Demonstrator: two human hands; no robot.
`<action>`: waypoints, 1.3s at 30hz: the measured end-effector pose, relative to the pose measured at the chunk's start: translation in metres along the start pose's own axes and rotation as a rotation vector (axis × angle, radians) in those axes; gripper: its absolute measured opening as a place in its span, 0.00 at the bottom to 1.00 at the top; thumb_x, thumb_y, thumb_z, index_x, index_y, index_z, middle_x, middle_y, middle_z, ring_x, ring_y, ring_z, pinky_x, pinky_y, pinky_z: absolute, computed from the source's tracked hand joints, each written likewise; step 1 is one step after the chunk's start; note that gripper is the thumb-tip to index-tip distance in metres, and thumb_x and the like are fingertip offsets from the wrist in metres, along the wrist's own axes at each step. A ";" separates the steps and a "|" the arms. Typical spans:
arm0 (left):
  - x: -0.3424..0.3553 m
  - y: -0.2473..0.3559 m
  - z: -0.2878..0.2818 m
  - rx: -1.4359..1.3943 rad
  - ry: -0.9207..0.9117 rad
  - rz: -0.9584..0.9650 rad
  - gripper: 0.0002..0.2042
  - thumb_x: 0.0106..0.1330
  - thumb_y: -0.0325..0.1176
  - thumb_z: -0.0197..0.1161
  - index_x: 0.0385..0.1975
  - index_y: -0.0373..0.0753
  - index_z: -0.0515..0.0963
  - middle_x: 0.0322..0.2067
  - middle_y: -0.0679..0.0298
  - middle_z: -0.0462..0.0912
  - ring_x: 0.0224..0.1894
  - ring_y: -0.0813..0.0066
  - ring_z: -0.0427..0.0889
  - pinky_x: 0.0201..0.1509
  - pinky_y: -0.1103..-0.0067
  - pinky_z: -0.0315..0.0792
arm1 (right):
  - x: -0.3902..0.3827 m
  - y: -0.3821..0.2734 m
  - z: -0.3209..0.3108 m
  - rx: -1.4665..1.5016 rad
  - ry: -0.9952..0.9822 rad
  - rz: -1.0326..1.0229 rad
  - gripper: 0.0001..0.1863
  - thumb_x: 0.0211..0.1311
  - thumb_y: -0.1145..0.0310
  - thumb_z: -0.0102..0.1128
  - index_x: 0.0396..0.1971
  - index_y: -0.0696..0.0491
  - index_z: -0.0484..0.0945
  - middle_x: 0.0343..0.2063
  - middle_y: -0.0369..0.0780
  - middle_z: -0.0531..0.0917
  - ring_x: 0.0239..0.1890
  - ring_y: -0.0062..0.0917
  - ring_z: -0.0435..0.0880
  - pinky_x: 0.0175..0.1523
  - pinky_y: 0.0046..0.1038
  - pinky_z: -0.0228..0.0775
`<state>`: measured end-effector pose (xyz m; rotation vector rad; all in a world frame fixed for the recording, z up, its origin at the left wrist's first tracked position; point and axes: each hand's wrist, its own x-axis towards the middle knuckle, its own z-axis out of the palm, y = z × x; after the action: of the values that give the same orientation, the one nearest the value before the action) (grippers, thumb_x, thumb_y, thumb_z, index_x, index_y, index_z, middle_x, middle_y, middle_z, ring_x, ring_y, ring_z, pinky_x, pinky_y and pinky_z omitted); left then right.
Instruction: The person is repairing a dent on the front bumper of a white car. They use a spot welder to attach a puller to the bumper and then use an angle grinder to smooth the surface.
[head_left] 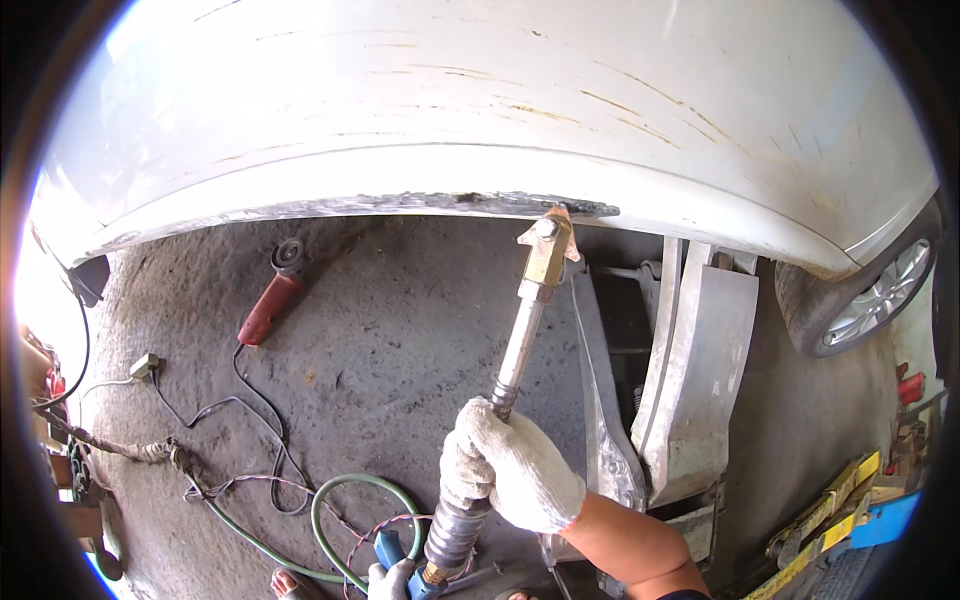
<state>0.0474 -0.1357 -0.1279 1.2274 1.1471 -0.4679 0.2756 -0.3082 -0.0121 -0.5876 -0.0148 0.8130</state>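
Note:
A slide hammer dent puller (520, 345) slants up through the middle, its copper-coloured tip against or very near the grey, bare-metal strip (440, 205) along the white car's sill. My right hand (515, 465), in a white knit glove, is closed around the shaft and sliding weight. At the bottom edge, my gloved left hand (392, 580) is wrapped on the blue handle (390, 550); part of it lies outside the picture. A green cable (350, 480) loops beside the handle.
A red angle grinder (270, 305) lies on the concrete floor, its black cord trailing toward a plug box (145, 366). Grey metal jack parts (700, 370) stand beneath the sill at right. A car wheel (870, 290) and a yellow-edged tool (825, 520) are farther right. Rusty scratches mark the door.

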 end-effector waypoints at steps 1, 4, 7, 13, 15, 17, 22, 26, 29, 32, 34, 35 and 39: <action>0.000 -0.001 0.000 0.005 0.008 0.005 0.22 0.70 0.47 0.59 0.55 0.38 0.70 0.42 0.61 0.79 0.40 0.73 0.78 0.41 0.76 0.74 | 0.000 0.000 -0.001 -0.002 -0.007 0.002 0.13 0.77 0.58 0.52 0.31 0.47 0.69 0.20 0.28 0.67 0.22 0.15 0.64 0.30 0.22 0.61; -0.001 0.000 0.000 0.021 0.014 0.010 0.22 0.70 0.47 0.59 0.55 0.37 0.70 0.42 0.61 0.79 0.41 0.73 0.78 0.42 0.76 0.74 | 0.000 0.000 -0.001 -0.010 -0.022 0.005 0.13 0.77 0.58 0.52 0.31 0.47 0.69 0.20 0.28 0.67 0.22 0.15 0.65 0.30 0.22 0.61; 0.007 -0.008 -0.003 0.015 0.006 0.035 0.22 0.70 0.47 0.59 0.54 0.37 0.71 0.42 0.61 0.79 0.41 0.73 0.78 0.42 0.76 0.73 | 0.000 0.000 -0.002 -0.013 -0.024 0.004 0.13 0.77 0.58 0.52 0.31 0.47 0.69 0.20 0.28 0.67 0.22 0.14 0.65 0.30 0.22 0.61; 0.001 0.000 0.000 -0.012 -0.011 0.032 0.21 0.70 0.47 0.59 0.53 0.37 0.72 0.42 0.61 0.79 0.41 0.74 0.78 0.43 0.76 0.73 | 0.001 0.000 0.001 -0.003 -0.012 -0.002 0.13 0.77 0.59 0.52 0.31 0.47 0.69 0.20 0.28 0.68 0.22 0.14 0.64 0.30 0.22 0.62; -0.002 0.005 0.003 -0.013 -0.004 0.015 0.21 0.70 0.47 0.59 0.53 0.37 0.72 0.42 0.61 0.79 0.41 0.74 0.77 0.43 0.77 0.73 | 0.002 -0.001 0.004 -0.008 0.002 -0.007 0.12 0.77 0.61 0.52 0.31 0.48 0.69 0.19 0.28 0.68 0.21 0.13 0.64 0.30 0.22 0.63; -0.004 0.008 0.005 -0.010 0.013 -0.013 0.21 0.71 0.47 0.58 0.53 0.36 0.72 0.41 0.61 0.79 0.41 0.73 0.77 0.43 0.77 0.73 | 0.002 -0.001 0.008 -0.034 0.051 -0.015 0.11 0.77 0.62 0.52 0.31 0.48 0.69 0.19 0.28 0.68 0.21 0.13 0.64 0.30 0.21 0.63; 0.002 0.003 -0.003 0.036 -0.042 0.013 0.18 0.72 0.46 0.57 0.50 0.37 0.75 0.38 0.63 0.79 0.38 0.75 0.77 0.40 0.78 0.72 | 0.000 -0.001 0.018 -0.081 0.130 -0.039 0.11 0.77 0.64 0.52 0.31 0.49 0.69 0.19 0.28 0.68 0.21 0.13 0.65 0.29 0.20 0.63; 0.007 -0.007 -0.007 0.027 -0.056 0.008 0.18 0.72 0.45 0.56 0.48 0.37 0.76 0.36 0.65 0.79 0.35 0.77 0.76 0.37 0.78 0.71 | 0.000 0.001 0.016 -0.058 0.114 -0.027 0.11 0.76 0.64 0.53 0.31 0.49 0.69 0.20 0.29 0.69 0.22 0.13 0.66 0.29 0.21 0.64; 0.000 0.001 -0.002 -0.042 -0.041 -0.039 0.18 0.73 0.45 0.56 0.50 0.36 0.76 0.36 0.64 0.79 0.36 0.76 0.77 0.37 0.78 0.71 | 0.010 0.009 -0.003 -0.337 0.084 -0.172 0.11 0.75 0.64 0.55 0.31 0.50 0.71 0.21 0.30 0.71 0.22 0.14 0.68 0.31 0.23 0.66; -0.002 0.000 0.001 -0.073 -0.064 0.018 0.18 0.73 0.45 0.56 0.50 0.35 0.76 0.37 0.63 0.79 0.37 0.75 0.77 0.39 0.77 0.72 | -0.002 0.023 -0.008 -0.443 -0.018 -0.070 0.08 0.70 0.68 0.61 0.33 0.55 0.74 0.26 0.39 0.81 0.32 0.24 0.81 0.41 0.30 0.75; 0.001 0.002 -0.003 0.220 -0.086 0.124 0.20 0.73 0.46 0.55 0.51 0.34 0.75 0.40 0.61 0.79 0.39 0.72 0.77 0.43 0.76 0.72 | -0.006 0.031 -0.013 -0.328 -0.028 0.028 0.06 0.66 0.75 0.61 0.30 0.55 0.73 0.23 0.40 0.80 0.28 0.26 0.82 0.40 0.32 0.77; -0.005 0.007 -0.004 0.437 -0.090 0.208 0.21 0.73 0.47 0.55 0.51 0.34 0.75 0.40 0.60 0.79 0.40 0.72 0.76 0.44 0.75 0.72 | -0.004 0.022 -0.007 -0.333 -0.029 0.017 0.06 0.66 0.75 0.61 0.30 0.54 0.73 0.22 0.40 0.80 0.27 0.27 0.82 0.38 0.33 0.77; -0.002 0.007 -0.007 0.173 -0.089 0.071 0.20 0.73 0.45 0.53 0.41 0.31 0.78 0.32 0.58 0.80 0.34 0.69 0.76 0.38 0.70 0.71 | 0.025 -0.041 0.020 -0.255 -0.034 -0.059 0.06 0.64 0.75 0.62 0.32 0.55 0.73 0.19 0.39 0.77 0.21 0.27 0.79 0.30 0.35 0.75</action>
<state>0.0491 -0.1278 -0.1218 1.3783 1.0000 -0.5711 0.3161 -0.3032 0.0203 -0.8102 -0.1688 0.7692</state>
